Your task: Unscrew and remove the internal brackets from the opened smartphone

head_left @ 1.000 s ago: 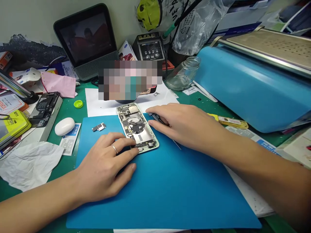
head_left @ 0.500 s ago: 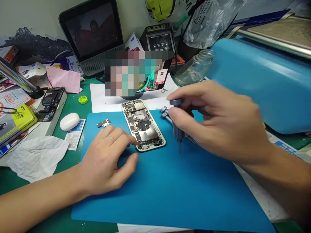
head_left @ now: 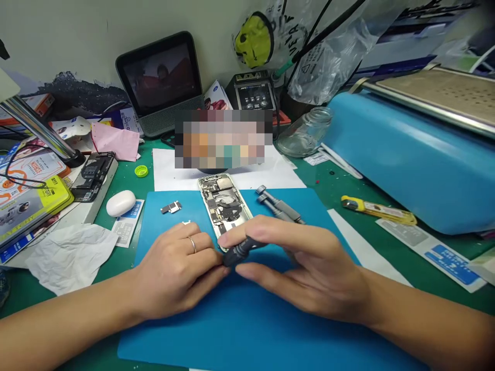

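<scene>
My right hand (head_left: 309, 263) holds a dark grey screwdriver (head_left: 237, 252), tilted over with its lower end toward the left. My left hand (head_left: 181, 273), a ring on one finger, is closed, its thumb and fingertips pinched at that lower end. The screwdriver's tip is hidden by those fingers. Just behind both hands an opened smartphone (head_left: 224, 201) lies on the blue mat (head_left: 247, 330), its inner parts exposed and its near end partly covered by my right fingers. A small metal phone part (head_left: 171, 207) rests left of the phone. Two more screwdrivers (head_left: 280, 206) lie to its right.
Paper, a white rounded case (head_left: 121, 203), a crumpled tissue (head_left: 73, 252) and another phone part (head_left: 95, 175) crowd the left. A glass jar (head_left: 305, 134), a yellow utility knife (head_left: 379, 209) and a large blue object (head_left: 386, 159) are at right. A screen (head_left: 158, 77) stands behind.
My right hand has moved left and tipped the screwdriver from upright to slanting. My left fingers have closed at its lower end. The view has shifted slightly.
</scene>
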{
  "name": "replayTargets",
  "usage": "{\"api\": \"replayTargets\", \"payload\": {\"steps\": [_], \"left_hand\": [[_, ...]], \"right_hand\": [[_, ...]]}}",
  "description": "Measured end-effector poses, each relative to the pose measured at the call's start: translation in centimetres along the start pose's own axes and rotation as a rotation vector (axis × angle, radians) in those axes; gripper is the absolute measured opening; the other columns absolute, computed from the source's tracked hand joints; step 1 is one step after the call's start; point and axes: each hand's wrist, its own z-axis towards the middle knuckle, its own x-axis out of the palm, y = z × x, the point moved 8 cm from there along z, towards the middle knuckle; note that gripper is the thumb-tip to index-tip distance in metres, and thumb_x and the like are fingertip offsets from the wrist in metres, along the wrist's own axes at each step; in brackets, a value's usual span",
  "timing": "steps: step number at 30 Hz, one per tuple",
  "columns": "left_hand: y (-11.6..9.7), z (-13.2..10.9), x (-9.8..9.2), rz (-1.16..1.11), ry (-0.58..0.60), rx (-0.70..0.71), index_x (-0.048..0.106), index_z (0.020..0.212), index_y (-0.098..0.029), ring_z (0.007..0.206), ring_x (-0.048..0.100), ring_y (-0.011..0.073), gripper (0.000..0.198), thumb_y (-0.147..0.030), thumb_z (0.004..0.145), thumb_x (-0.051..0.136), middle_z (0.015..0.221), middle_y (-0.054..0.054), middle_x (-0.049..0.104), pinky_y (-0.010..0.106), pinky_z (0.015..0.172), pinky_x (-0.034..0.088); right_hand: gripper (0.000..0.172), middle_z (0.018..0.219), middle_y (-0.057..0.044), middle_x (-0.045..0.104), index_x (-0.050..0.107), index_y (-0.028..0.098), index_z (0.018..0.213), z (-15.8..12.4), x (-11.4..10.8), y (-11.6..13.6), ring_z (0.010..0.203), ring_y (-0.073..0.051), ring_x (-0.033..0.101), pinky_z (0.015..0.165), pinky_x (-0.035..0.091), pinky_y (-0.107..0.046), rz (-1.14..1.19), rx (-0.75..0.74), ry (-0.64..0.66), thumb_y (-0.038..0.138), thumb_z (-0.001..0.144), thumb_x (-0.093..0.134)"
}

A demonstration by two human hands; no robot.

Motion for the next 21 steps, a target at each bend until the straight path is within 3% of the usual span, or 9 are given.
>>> {"api": "replayTargets", "payload": {"steps": [4,7,11,16,21], "left_hand": [[1.4,-0.2,-0.8,-0.098,-0.082,-0.205,0.057,0.090,-0.017,0.073,0.047,0.0152,0.005,-0.022,0.092,0.056,0.079,0.001,0.057,0.031,0.069,0.037],[2.2,-0.4,-1.2,-0.158,-0.119,-0.328,0.050,0.090,-0.018,0.074,0.046,0.0138,0.004,-0.018,0.085,0.050,0.082,-0.001,0.053,0.030,0.070,0.038],[2.3,-0.2,-1.2,-0.160,-0.116,-0.327,0.049,0.088,-0.018,0.072,0.044,0.0130,0.006,-0.014,0.085,0.046,0.079,-0.002,0.050,0.030,0.068,0.036],[2.3,0.0,-0.6,-0.117,-0.069,-0.325,0.059,0.090,-0.016,0.076,0.050,0.0155,0.013,-0.013,0.087,0.047,0.080,0.001,0.057,0.033,0.071,0.038],[2.2,-0.1,-0.4,-0.072,-0.057,-0.325,0.064,0.094,-0.015,0.078,0.053,0.0171,0.014,-0.016,0.089,0.051,0.081,0.002,0.059,0.033,0.071,0.040]], "right_hand": [[0.059,0.111,-0.011,0.073,0.042,0.019,0.144,0.0,0.3,0.0,0.104,-0.016,0.074,0.092,0.065,-0.031,-0.027,-0.045,-0.030,0.002,0.091,0.062],[0.059,0.112,-0.011,0.074,0.046,0.018,0.141,0.1,0.5,0.0,0.103,-0.017,0.074,0.092,0.065,-0.031,-0.076,-0.075,-0.011,-0.001,0.088,0.063],[0.061,0.115,-0.010,0.074,0.049,0.018,0.141,0.0,0.5,-0.1,0.105,-0.016,0.074,0.092,0.064,-0.029,-0.117,-0.077,0.013,-0.002,0.085,0.065],[0.079,0.119,-0.006,0.074,0.045,0.031,0.149,-0.3,-0.6,-0.5,0.108,-0.017,0.075,0.098,0.065,-0.034,-0.102,0.008,-0.122,-0.003,0.083,0.070],[0.074,0.120,-0.005,0.074,0.048,0.030,0.147,-0.3,-0.4,-0.8,0.109,-0.018,0.075,0.095,0.067,-0.033,-0.078,0.028,-0.116,-0.002,0.083,0.070]]}}
